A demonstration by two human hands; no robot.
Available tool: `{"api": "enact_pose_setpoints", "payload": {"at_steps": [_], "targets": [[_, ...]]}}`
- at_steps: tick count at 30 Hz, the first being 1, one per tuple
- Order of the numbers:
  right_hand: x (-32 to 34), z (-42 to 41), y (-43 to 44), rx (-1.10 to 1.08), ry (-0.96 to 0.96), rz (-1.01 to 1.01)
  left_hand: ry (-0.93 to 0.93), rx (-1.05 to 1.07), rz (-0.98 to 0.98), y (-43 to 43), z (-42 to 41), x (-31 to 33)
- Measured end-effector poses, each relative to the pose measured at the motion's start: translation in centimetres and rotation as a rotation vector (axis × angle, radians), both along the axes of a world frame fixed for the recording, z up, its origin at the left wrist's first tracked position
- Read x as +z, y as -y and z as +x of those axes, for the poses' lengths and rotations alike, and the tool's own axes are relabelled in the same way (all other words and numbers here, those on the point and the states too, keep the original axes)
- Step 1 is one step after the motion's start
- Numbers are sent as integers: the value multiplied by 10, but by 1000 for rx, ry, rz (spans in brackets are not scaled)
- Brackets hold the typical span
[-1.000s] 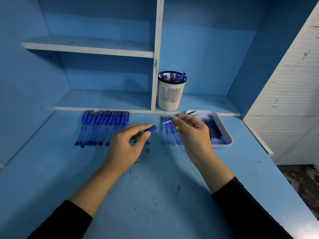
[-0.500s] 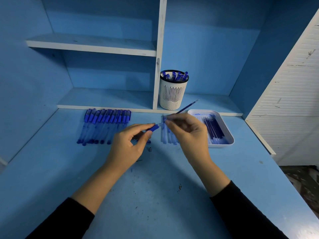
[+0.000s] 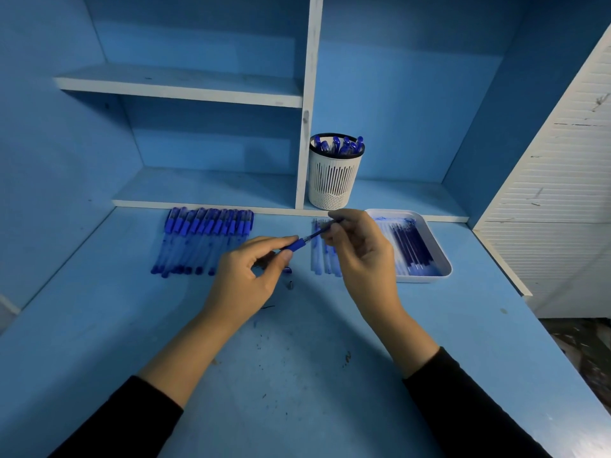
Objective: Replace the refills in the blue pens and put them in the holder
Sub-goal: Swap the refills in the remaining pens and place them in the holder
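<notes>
Now the refill (image 3: 320,231), pinched by the right hand (image 3: 360,256), has swung round and meets the pen (image 3: 292,245) pinched by the left hand (image 3: 244,279) over the desk (image 3: 297,375), so insertion looks begun.

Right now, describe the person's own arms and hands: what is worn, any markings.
The left hand and right hand are bare: no gloves, rings or watch show. The left sleeve and right sleeve are plain black and long, ending partway along the forearm, leaving the wrists uncovered. No markings show.
</notes>
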State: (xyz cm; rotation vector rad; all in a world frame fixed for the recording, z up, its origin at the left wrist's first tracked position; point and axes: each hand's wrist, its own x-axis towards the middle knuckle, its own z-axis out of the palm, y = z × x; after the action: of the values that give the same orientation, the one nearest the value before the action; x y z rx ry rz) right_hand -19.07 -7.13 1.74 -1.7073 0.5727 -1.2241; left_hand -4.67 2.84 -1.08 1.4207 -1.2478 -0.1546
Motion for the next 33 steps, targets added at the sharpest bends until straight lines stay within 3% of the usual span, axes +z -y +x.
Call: {"api": "enact_pose_setpoints", "payload": {"at_steps": [5,15,20,22,28,33], "targets": [[1,-2,8,-50,-45,-99,23,18,19,0,4,0],[-5,-1,11,63,-258,-231,69,-2,43,-3,4,4],[1,-2,9,185,-206,170,52,18,57,-3,9,5],[-1,-2,10,177,-262,223,32,36,52,-3,11,5],[-13,2,-2,227,-581,-132,25,81,67,-4,16,5],[-23,5,-4,241,-622,-407,23,80,71,-4,17,5]]}}
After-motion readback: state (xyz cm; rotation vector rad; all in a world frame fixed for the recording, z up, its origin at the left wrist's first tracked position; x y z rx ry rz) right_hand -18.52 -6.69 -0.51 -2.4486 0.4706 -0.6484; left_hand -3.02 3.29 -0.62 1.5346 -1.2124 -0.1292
